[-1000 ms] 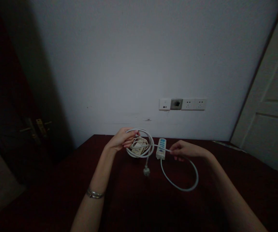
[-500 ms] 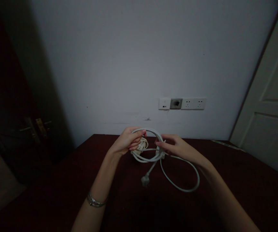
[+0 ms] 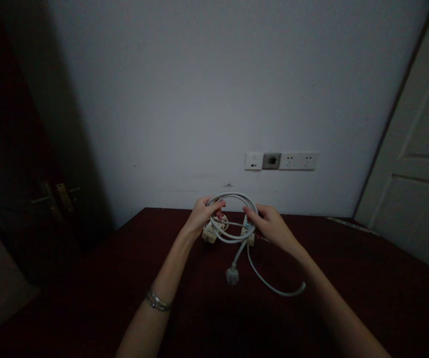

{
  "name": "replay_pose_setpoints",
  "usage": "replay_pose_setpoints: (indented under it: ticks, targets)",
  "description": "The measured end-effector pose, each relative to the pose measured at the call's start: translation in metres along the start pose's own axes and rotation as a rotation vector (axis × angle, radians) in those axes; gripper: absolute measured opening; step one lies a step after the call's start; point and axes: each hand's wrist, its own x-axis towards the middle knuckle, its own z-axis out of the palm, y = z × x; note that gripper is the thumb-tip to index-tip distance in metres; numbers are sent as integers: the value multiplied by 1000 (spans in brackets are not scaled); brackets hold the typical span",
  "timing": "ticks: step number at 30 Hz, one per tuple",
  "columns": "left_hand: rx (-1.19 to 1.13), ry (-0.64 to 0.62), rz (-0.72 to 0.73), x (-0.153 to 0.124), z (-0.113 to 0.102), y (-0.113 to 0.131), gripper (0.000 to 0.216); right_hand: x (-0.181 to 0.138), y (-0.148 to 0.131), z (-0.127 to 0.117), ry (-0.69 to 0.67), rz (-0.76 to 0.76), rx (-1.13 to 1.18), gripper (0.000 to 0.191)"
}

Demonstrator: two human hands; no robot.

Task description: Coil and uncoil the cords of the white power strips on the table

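Both my hands hold a coil of white power cable [image 3: 232, 198] above a dark red table [image 3: 87, 278]. My left hand [image 3: 204, 215] grips the coil's left side, fingers closed round the loops. My right hand [image 3: 268, 223] pinches its right side. Under the coil lie a cream power strip [image 3: 210, 232] and a white power strip [image 3: 250, 239], mostly hidden by my hands. The plug [image 3: 232, 276] hangs from the coil down to the tabletop. A loose loop of the cable [image 3: 277, 290] rests on the table to the right.
A row of wall sockets [image 3: 281, 161] sits on the grey wall behind the table. A dark door with a brass handle [image 3: 55, 196] stands at the left, a white door [image 3: 419, 169] at the right.
My right hand moved left from the white power strip to the coil and took hold of its right side. The loose loop on the table grew smaller, and the coil rose slightly.
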Motion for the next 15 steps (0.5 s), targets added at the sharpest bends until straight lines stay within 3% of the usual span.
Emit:
replay_pose_setpoints:
  ticks: [5,11,13,15]
  targets:
    - [-43,10,43,-6,8,6,27,10,16,14,-53,49,98,35]
    - [125,-25,46,-3,8,3,24,10,17,11,-72,141,64,49]
    - [189,97,142,-2,6,3,25,9,15,7,-7,189,65,48]
    - [228,344,315,-5,7,8,26,9,14,3,63,238,72,48]
